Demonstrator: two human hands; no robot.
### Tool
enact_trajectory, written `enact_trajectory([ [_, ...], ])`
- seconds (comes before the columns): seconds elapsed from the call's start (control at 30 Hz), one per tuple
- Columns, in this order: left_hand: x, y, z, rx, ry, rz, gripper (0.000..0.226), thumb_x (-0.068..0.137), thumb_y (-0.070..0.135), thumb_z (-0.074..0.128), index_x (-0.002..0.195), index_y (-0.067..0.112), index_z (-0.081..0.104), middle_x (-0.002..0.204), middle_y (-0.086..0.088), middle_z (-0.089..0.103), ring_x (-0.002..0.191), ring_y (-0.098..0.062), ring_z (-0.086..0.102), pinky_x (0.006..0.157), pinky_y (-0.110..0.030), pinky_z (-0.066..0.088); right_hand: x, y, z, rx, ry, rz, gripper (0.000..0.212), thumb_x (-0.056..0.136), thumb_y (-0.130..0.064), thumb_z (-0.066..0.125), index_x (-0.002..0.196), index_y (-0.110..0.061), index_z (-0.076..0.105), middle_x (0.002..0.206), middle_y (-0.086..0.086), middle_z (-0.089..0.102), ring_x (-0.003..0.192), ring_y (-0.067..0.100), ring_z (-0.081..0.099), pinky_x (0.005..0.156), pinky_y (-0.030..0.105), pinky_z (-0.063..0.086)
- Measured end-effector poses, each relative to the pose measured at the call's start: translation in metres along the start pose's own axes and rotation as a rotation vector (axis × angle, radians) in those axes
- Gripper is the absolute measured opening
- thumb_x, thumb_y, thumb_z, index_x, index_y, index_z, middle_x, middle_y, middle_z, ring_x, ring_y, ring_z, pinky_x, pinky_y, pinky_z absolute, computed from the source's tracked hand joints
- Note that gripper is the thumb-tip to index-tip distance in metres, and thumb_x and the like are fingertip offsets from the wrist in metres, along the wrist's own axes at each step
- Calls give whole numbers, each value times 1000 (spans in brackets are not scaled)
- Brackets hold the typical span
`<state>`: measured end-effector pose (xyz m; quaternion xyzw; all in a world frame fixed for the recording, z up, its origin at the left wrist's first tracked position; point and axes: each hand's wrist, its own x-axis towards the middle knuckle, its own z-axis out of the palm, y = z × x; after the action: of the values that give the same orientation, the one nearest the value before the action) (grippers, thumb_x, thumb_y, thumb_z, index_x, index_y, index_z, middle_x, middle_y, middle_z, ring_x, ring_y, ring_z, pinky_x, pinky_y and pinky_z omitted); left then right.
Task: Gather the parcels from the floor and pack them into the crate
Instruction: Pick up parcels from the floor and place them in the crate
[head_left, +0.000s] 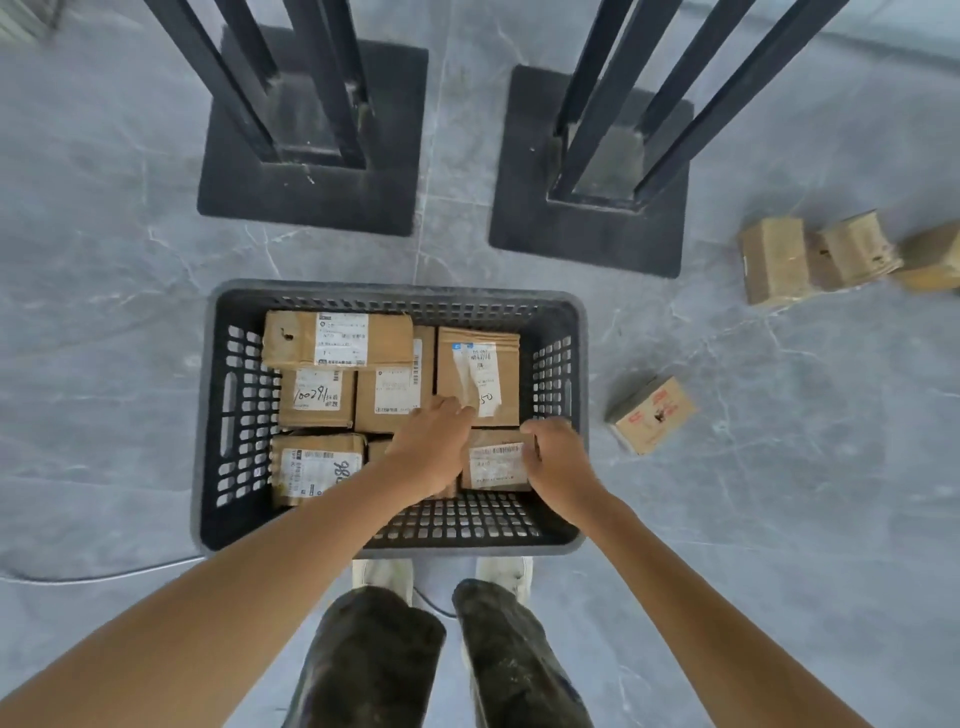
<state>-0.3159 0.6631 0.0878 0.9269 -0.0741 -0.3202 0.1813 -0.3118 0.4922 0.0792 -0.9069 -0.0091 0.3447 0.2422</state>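
Note:
A dark grey slotted crate (210, 415) stands on the floor in front of my feet. It holds several brown cardboard parcels with white labels. Both my hands are inside it at its near right. My right hand (556, 460) grips the right edge of a small labelled parcel (493, 462). My left hand (434, 447) lies flat over the parcels just left of it, fingertips on a taller parcel (478, 374). On the floor to the right lies one parcel with red print (652, 415), and farther right lie three more parcels (774, 260).
Two black metal stands (311, 171) (592, 228) with square bases rise behind the crate. The floor is grey marbled tile. My shoes and dark trousers (441, 654) are right behind the crate's near wall.

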Motion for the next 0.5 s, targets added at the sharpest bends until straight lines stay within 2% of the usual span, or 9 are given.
enact_trajectory([
  [0.1,-24,27,-59,-15,91,10,28,92,9,46,119,11,53,119,-5,56,117,-20,47,96,-37,45,-33,-27,-43,101,30,32,31,95,-13,45,126,-13,52,128,9,47,116,23,50,95,41,49],
  [0.23,-64,67,-119,-35,198,7,26,90,10,48,115,12,53,115,-3,55,113,-21,48,88,-35,43,-79,-54,-97,139,123,7,31,95,-13,45,124,-13,55,126,9,51,117,23,50,100,38,45],
  [0.4,-115,106,-176,-137,279,-24,33,94,13,46,127,14,49,122,-2,55,114,-19,49,90,-33,45,-140,-72,-154,198,192,8,32,97,-12,43,127,-12,53,132,8,51,120,19,49,97,23,36],
  [0.5,-144,121,-205,-162,306,-16,36,96,12,45,132,12,47,129,-6,52,112,-20,51,88,-33,46,-174,-80,-178,220,248,18,31,97,-13,44,126,-13,54,130,8,53,117,19,52,95,24,37],
])
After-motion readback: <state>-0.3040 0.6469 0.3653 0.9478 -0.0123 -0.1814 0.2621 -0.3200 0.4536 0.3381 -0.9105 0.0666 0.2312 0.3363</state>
